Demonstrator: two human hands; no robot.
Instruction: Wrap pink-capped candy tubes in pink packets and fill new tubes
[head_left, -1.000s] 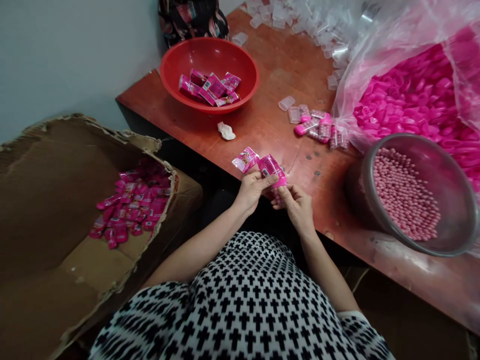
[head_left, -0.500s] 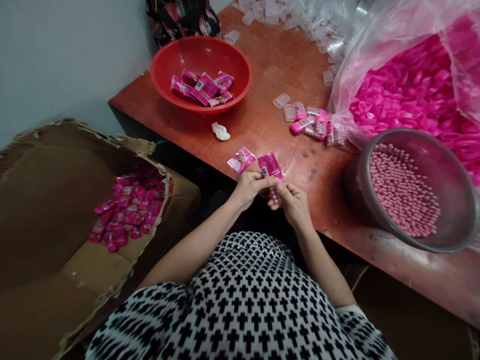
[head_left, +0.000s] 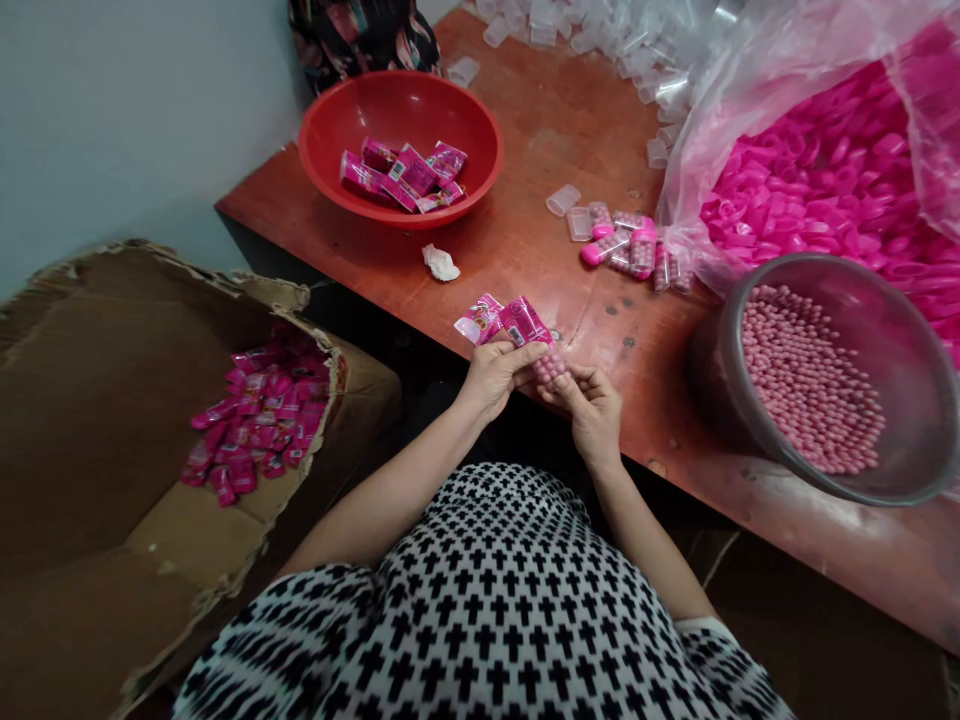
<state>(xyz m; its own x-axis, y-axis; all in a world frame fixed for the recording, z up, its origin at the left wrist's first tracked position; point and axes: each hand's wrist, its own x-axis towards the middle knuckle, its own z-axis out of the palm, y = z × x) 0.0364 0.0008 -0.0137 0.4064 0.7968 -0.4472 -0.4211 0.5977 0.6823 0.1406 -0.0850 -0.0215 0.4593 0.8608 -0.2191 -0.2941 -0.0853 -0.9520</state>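
Note:
My left hand is closed on a pink printed wrapper at the table's front edge. From the wrapper's lower end shows a small clear container of pink beads, touching it; whether its tip sits inside the wrapper I cannot tell. My right hand pinches the container's near end between thumb and fingers. Another flat pink wrapper lies on the table just beyond my left hand, partly covered by the held one. Fingertips under the container are mostly hidden.
A red bowl holds several wrapped packs. Filled containers lie beside a plastic bag of pink caps. A grey bucket of beads stands right. A cardboard box with wrapped packs is left; crumpled white paper lies on the table.
The held wrapper has shifted left and slightly away, overlapping the loose wrapper. More of the bead container shows between my hands. My left thumb has moved up off it.

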